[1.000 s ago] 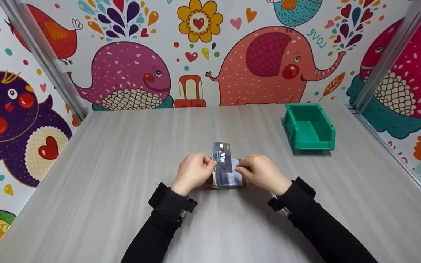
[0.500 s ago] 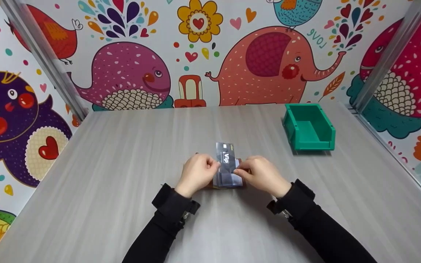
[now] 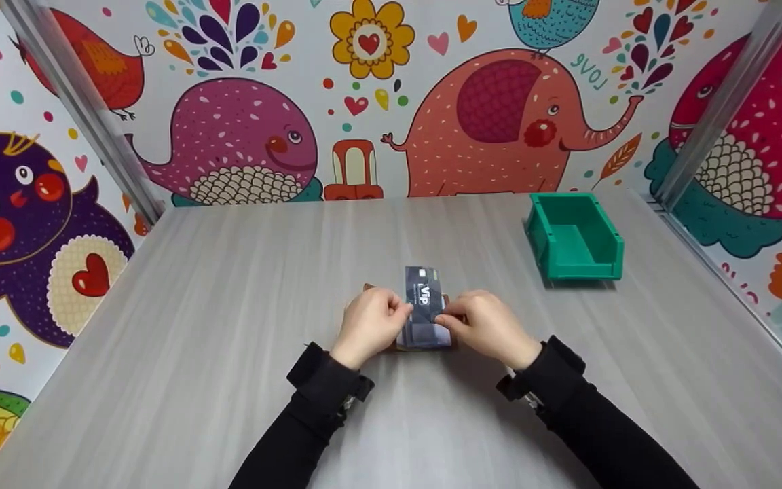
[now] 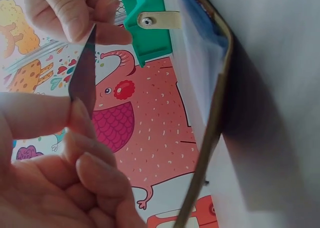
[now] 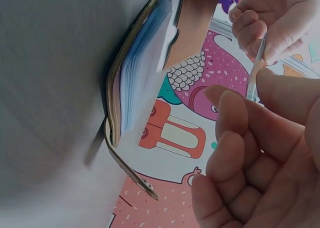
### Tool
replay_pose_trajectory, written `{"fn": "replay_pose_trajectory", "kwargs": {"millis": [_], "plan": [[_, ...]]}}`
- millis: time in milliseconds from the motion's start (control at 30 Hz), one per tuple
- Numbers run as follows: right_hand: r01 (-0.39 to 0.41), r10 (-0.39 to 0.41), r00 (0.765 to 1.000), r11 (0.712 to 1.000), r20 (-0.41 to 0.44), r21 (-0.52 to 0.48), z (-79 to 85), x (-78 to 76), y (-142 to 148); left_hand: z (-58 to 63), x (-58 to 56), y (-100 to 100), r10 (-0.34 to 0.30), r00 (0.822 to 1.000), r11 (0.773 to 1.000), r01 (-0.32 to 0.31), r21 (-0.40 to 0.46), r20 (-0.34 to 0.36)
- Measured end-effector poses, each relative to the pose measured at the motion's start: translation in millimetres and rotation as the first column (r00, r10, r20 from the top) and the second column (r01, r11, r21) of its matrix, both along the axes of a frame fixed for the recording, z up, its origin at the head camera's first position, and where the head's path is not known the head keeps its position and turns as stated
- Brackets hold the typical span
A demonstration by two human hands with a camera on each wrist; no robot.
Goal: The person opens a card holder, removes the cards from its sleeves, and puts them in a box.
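A dark grey card marked "Vip" [image 3: 423, 293] is held up over an opened brown card holder [image 5: 111, 95]. By its left edge, my left hand [image 3: 369, 326] pinches the card between thumb and index finger. My right hand [image 3: 493, 329] pinches the opposite edge with thumb and forefinger. Clear plastic sleeves [image 5: 145, 70] fill the holder, which lies on the table below both hands. A strap with a metal snap [image 4: 159, 21] sticks out from its side, unfastened. In the head view the hands and card hide much of the holder.
A green plastic bin [image 3: 578, 238] stands at the back right of the grey wood-grain table [image 3: 228, 285]. Printed cartoon walls [image 3: 241, 136] enclose the table at the back and sides, with metal posts at the corners.
The card and my left hand have shifted slightly to the right. The card stands a little straighter above the holder, while my right hand has hardly moved.
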State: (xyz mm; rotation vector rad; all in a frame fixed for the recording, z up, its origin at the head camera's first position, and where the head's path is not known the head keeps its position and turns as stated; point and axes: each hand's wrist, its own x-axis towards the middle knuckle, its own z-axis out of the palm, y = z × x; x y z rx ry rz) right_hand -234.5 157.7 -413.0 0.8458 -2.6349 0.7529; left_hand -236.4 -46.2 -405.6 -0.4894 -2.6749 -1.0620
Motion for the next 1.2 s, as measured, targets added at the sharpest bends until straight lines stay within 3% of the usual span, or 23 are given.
{"fn": "replay_pose_trajectory", "kwargs": {"millis": [200,500,967,1200], "plan": [[0.073,-0.072,0.997,0.997,0.026,-0.015,2.2,2.9,1,-1.5,2.1,3,0.029,1.0,0.999,-0.029,-0.036,-0.005],[0.117,-0.116,0.993,0.992,0.025,-0.047,2.8,2.9,0,-4.1,5.0,7,0.053,0.998,0.994,-0.055,-0.09,-0.028],[0.114,-0.103,0.989,0.988,0.104,-0.108,2.0,-0.4,9,-7.0,1.9,6,0.046,0.999,0.993,-0.048,-0.105,-0.021],[0.128,-0.116,0.988,0.985,0.105,-0.116,2.5,-3.4,24,-6.0,-3.7,-7,0.155,0.985,0.979,-0.163,-0.121,-0.074]]}}
